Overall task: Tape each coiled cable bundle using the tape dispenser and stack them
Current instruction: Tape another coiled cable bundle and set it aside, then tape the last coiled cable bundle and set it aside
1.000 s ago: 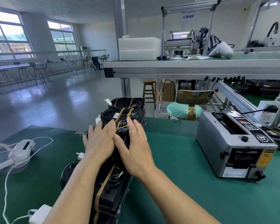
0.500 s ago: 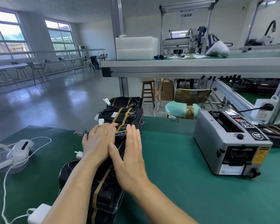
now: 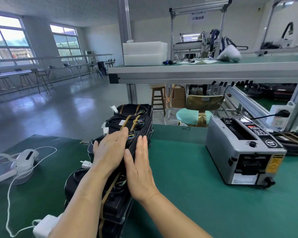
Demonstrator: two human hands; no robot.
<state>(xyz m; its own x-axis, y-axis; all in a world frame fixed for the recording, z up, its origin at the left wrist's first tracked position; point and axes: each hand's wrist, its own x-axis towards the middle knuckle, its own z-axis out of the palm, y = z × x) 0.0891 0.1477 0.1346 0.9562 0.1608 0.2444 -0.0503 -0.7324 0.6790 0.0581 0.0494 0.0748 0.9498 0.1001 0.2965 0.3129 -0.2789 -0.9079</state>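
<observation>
Flat on top of a black taped cable bundle (image 3: 133, 144): left hand (image 3: 110, 150), palm down, fingers straight and together, gripping nothing. Against the right flank of the same bundle: right hand (image 3: 138, 169), also flat and open, fingers straight, thumb close beside the left hand. Both pressing, neither curled round anything.

Part of a row of like bundles running away from the viewer on the green table mat (image 3: 179, 186): a nearer bundle (image 3: 115, 194) below the forearms, two farther bundles (image 3: 113, 123) (image 3: 132, 108) beyond the fingertips, each crossed by brown tape (image 3: 110, 188), with coloured wires (image 3: 138, 121) showing on top. A white plug (image 3: 85, 164) sticking out at the left of the row.

Well apart to the right, upright on the mat: grey tape dispenser (image 3: 244, 152). Behind it, one more taped bundle (image 3: 292, 143).

At the left, a white device (image 3: 27, 157) with a looping white cord (image 3: 9, 194), and a white adapter (image 3: 43, 227) near the left forearm.

Beyond the table edge, a turquoise chair (image 3: 193, 115) and a wooden stool (image 3: 157, 98).
</observation>
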